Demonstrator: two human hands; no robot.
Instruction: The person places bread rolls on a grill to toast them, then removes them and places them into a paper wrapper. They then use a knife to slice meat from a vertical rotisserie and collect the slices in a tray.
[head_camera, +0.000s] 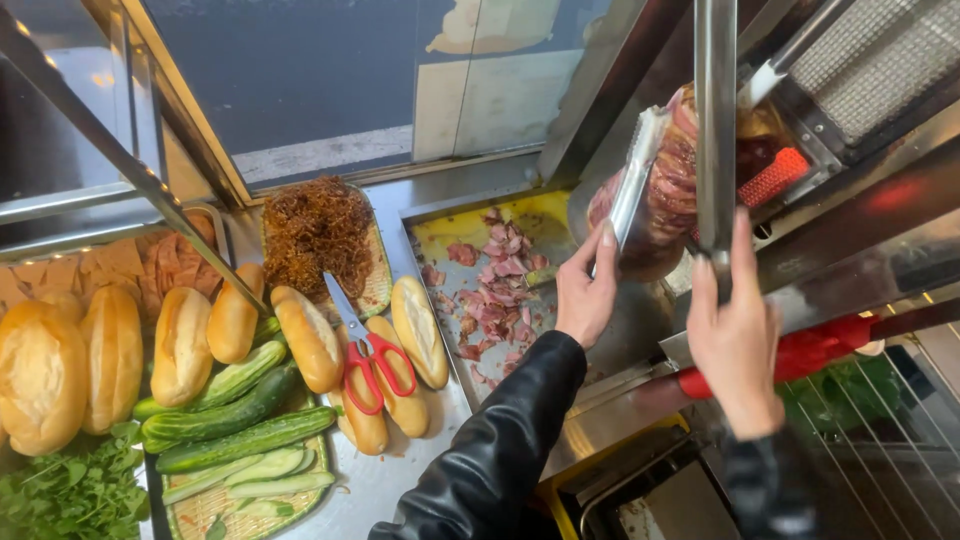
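- Street food stall; steel counter (385, 480) under glass panes, dark pavement beyond the glass.
- Landmark: the stacked meat spit (668, 190), upper right, one stack of layered reddish meat on a vertical rod, beside a mesh-faced heater (870, 60).
- One pair of metal tongs (632, 180) lies flat against the near-left face of the meat spit, tips up.
- Left hand (585, 290), just below-left of the meat spit: fingers extended upward, pinched around the lower end of the tongs. Black glossy sleeve (490, 450) runs down from it.
- Right hand (738, 335), directly below the meat spit: fingers pointing up, wrapped on a vertical steel bar (715, 130) that crosses in front of the meat; grasp looks closed around it.
- One red handle (810, 350) just right of that hand.
- One steel tray (445, 300), left of the meat spit, holds a scatter of pink shaved meat (495, 290); pieces too many to count.
- Further left: one pair of red-handled scissors (362, 350) lying across bread rolls.
- Bread rolls (310, 340): about nine in view.
- Whole cucumbers (240, 415): about four, plus several cut strips in a woven basket (210, 510).
- One mound of brown shredded meat floss (318, 235).
- Sliced cold cuts (175, 265) and one bunch of green herbs (70, 495) at far left.
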